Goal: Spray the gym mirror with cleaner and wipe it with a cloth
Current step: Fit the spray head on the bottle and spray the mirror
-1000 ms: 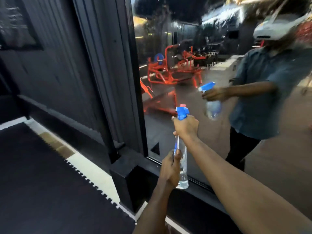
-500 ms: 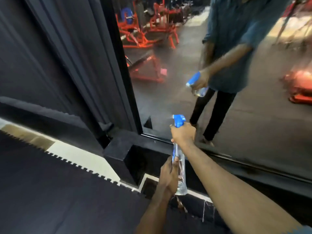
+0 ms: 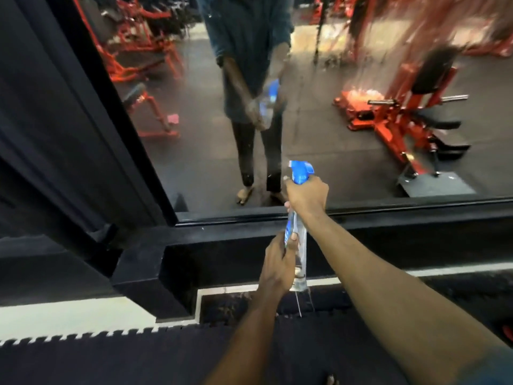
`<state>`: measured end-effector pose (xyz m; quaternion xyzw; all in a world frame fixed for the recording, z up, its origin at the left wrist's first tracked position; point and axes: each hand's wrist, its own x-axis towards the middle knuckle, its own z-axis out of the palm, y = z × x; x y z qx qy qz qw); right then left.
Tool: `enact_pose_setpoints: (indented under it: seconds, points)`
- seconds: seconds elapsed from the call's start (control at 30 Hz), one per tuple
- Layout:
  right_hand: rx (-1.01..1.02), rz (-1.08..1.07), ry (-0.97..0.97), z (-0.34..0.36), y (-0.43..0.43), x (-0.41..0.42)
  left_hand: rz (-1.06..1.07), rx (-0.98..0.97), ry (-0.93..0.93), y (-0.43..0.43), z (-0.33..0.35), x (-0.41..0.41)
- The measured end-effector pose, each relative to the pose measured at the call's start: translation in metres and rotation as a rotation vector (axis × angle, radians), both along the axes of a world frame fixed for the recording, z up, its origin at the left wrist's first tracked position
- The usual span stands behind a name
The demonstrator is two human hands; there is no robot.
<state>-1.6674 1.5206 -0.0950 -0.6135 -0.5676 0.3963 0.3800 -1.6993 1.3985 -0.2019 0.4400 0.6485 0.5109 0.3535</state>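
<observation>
Two bare forearms reach up from the 6 o'clock edge of the head view and meet on one clear spray bottle, which stands close to upright just right of centre. Nearest the camera lies a dark floor mat with a toothed, interlocking edge, and beyond it at 9 o'clock runs a pale strip of floor. Above the mat, the left hand curls round the lower body of the bottle, thumb pressed against the blue label. Higher up, toward 12 o'clock from it, the right hand is closed round the bottle's neck just under the blue trigger head, whose nozzle points away at the glass; whether a finger is squeezing the trigger cannot be told. Behind the hands a black ledge runs across the view below the gym mirror, which fills the upper half from 11 to 3 o'clock inside a black frame. A dark ribbed wall stands at 10 o'clock. Farthest off, in the reflection, stand the person's legs and blurred bottle, with red gym machines at 2 o'clock and more at 11 o'clock.
</observation>
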Motion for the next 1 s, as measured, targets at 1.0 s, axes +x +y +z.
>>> enact_pose_setpoints:
  seconds: [1.0]
  points:
    - [-0.016,-0.206,0.027,0.02,0.123,0.406,-0.262,-0.017,-0.039,0.129,0.024,0.381]
